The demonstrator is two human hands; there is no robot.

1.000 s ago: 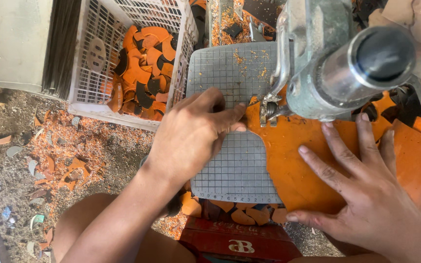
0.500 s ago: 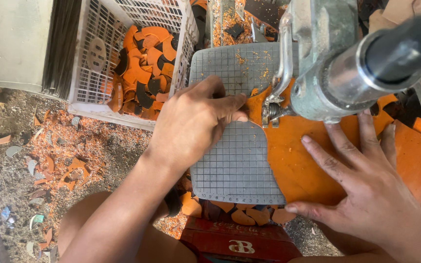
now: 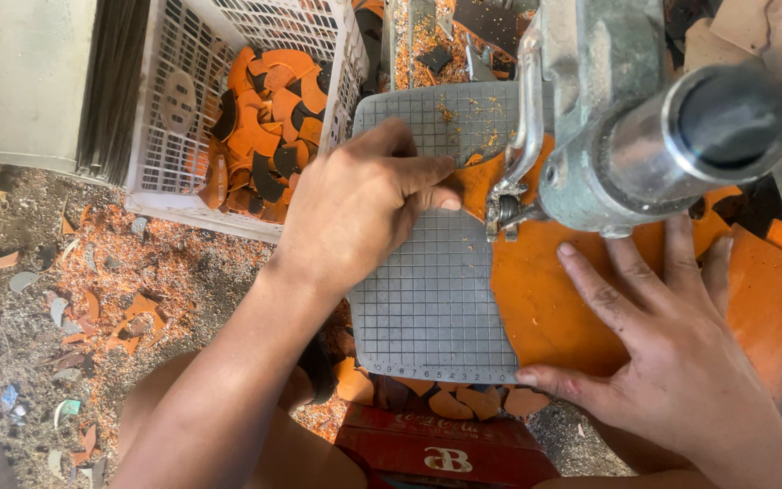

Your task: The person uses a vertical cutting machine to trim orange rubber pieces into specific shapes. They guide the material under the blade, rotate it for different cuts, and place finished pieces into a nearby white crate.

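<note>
The grey metal machine (image 3: 626, 118) fills the upper right of the frame, its barrel pointing at the camera and its small cutting head (image 3: 506, 215) hanging down onto the work. Under it lies the orange sheet (image 3: 545, 299), centre right, spread over the gridded grey cutting mat (image 3: 427, 308) on the worktop. The white plastic basket (image 3: 174, 109) at upper left holds a heap of orange and black cut pieces (image 3: 264, 118).

Over the last second the sheet's curved edge has turned a little under the head, and the left hand has crept toward the cutter, so the cut appears to be advancing along the outline rather than starting or ending.

The left hand (image 3: 364, 199), centre, lies with its fingers bent, fingertips pinching or pressing the sheet's edge just beside the cutting head. The right hand (image 3: 672, 353), lower right, is open and flat, fingers spread, pressing the sheet down. Neither has lifted off.

Orange scraps (image 3: 128, 299) litter the ground at lower left, and a few cut shapes (image 3: 463, 400) lie below the mat's lower edge.

The blade itself is hidden behind the head housing, the machine's body is cut off at the top, and whether the left thumb is under the sheet cannot be told. The sheet's far right runs out of frame.
</note>
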